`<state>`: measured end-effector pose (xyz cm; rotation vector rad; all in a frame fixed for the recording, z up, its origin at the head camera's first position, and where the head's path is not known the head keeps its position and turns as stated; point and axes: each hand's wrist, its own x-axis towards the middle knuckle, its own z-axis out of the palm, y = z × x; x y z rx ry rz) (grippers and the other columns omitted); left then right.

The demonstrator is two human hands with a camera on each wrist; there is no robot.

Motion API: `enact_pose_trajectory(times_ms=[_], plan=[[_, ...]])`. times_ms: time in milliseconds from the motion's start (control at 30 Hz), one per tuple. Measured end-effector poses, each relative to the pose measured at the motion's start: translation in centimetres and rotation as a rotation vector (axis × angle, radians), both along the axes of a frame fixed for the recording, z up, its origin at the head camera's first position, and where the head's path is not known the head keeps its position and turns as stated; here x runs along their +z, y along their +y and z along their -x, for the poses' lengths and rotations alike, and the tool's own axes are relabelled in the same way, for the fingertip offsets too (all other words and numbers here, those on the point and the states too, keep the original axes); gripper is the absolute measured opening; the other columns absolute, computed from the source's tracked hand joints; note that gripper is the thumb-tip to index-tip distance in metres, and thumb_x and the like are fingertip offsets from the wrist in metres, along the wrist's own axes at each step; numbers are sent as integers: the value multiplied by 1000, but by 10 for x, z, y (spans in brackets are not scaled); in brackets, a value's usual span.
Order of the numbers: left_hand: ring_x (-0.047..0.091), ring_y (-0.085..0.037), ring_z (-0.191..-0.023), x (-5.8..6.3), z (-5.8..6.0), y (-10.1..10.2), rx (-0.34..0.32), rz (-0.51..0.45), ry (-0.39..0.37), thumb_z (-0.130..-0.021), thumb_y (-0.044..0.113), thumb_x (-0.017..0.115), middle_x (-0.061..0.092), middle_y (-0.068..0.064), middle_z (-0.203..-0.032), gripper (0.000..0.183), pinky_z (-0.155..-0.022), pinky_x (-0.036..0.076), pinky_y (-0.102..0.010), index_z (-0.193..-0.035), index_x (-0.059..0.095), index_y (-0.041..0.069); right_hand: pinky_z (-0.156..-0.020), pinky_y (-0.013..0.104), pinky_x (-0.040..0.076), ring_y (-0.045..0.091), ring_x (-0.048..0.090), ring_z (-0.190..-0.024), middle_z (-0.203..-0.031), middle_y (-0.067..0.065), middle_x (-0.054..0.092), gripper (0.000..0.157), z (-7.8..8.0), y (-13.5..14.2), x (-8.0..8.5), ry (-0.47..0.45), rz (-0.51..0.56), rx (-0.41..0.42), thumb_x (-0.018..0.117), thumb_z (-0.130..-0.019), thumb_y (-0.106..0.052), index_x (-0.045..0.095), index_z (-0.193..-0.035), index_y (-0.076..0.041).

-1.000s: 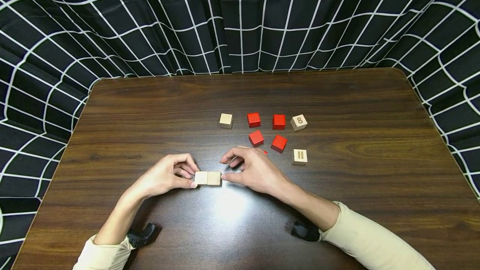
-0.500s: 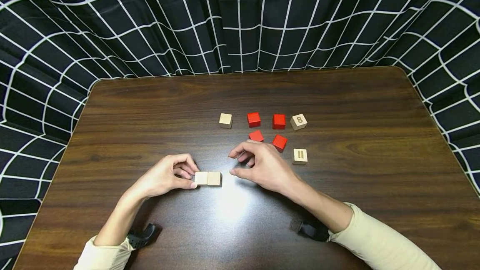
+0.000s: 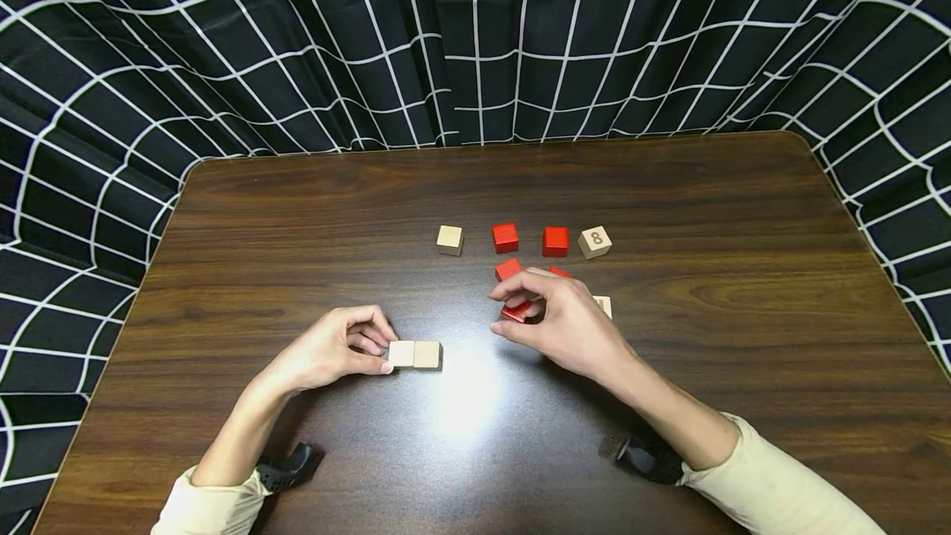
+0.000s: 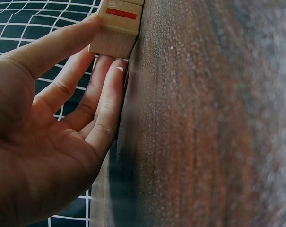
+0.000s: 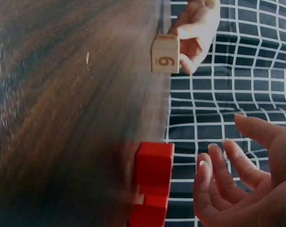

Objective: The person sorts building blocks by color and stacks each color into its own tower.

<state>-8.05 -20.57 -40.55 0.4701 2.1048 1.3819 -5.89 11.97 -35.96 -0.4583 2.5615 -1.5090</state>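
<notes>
Two plain-topped wooden blocks sit side by side on the table: a left block (image 3: 401, 355) and a right block (image 3: 427, 356). My left hand (image 3: 319, 353) pinches the left block between thumb and fingers; the left wrist view shows a red bar on one side of this block (image 4: 115, 28). In the right wrist view, a curved digit marks the end face of the pair (image 5: 165, 59). My right hand (image 3: 568, 320) is over a red block (image 3: 514, 312), thumb and fingers spread about it. From the right wrist, a gap shows between those fingers and the red block (image 5: 154, 165).
Behind my right hand lie more red blocks, one (image 3: 505, 238) beside another (image 3: 555, 242), and a third (image 3: 508, 269). A fourth red block (image 3: 560, 272) and a pale block (image 3: 603, 305) are partly covered. Farther back are a plain block (image 3: 449, 240) and an "8" block (image 3: 594, 243).
My right hand has drawn away from the pair of wooden blocks, rightward and back to the near red block. The left hand stays on its block.
</notes>
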Motion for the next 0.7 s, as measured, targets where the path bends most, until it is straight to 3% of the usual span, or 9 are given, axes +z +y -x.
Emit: enact_pose_trajectory(times_ms=[267, 700], plan=[[66, -23, -91, -3, 0, 0, 1, -3, 4, -76, 3, 85, 66, -11, -99, 28, -81, 57, -27, -97, 67, 3, -75, 34, 56, 17, 68, -87, -96, -1, 71, 30, 3, 11, 4, 66, -20, -14, 85, -78, -10, 72, -105, -14], [66, -23, -88, 0, 0, 0, 9, 11, 3, -75, 2, 85, 66, -11, -98, 29, -79, 57, -26, -97, 67, 3, -74, 28, 55, 21, 68, -87, -100, 3, 70, 35, 4, 32, 5, 89, -49, -76, 85, -78, -8, 73, -109, -13]])
